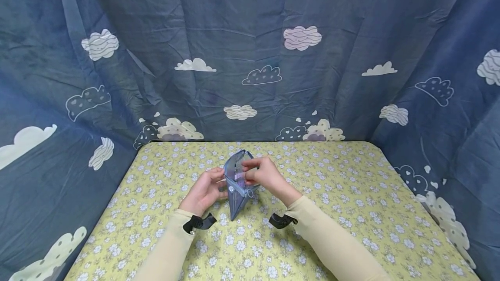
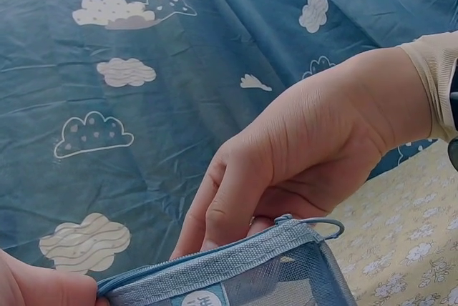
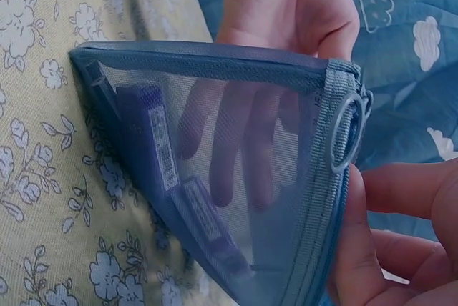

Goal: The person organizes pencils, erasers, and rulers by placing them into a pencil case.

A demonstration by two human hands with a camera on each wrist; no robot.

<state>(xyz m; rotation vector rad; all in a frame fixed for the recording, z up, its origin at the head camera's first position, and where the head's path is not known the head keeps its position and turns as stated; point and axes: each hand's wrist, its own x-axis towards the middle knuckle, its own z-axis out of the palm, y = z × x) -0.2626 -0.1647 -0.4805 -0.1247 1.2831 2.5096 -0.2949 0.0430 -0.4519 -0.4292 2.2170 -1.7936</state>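
A blue-grey mesh zip pouch (image 1: 236, 200) stands tilted above the flowered cloth, its mouth spread. My left hand (image 1: 203, 190) grips the left side of its rim, thumb at the edge; in the right wrist view the fingers (image 3: 225, 134) show through the mesh from behind. My right hand (image 1: 268, 176) is at the mouth, fingers dipping inside; their tips are hidden in the left wrist view, so whether they hold anything is unclear. Inside lie a purple box (image 3: 149, 134) and a smaller purple box (image 3: 211, 227) with pale labels. A ring pull (image 3: 346, 132) hangs at the zip's end.
Yellow flowered cloth (image 1: 332, 211) covers the table beneath both hands. Dark blue curtains (image 1: 234, 55) with cloud prints close in the back and both sides. Black straps (image 1: 199, 223) circle the wrists over cream sleeves.
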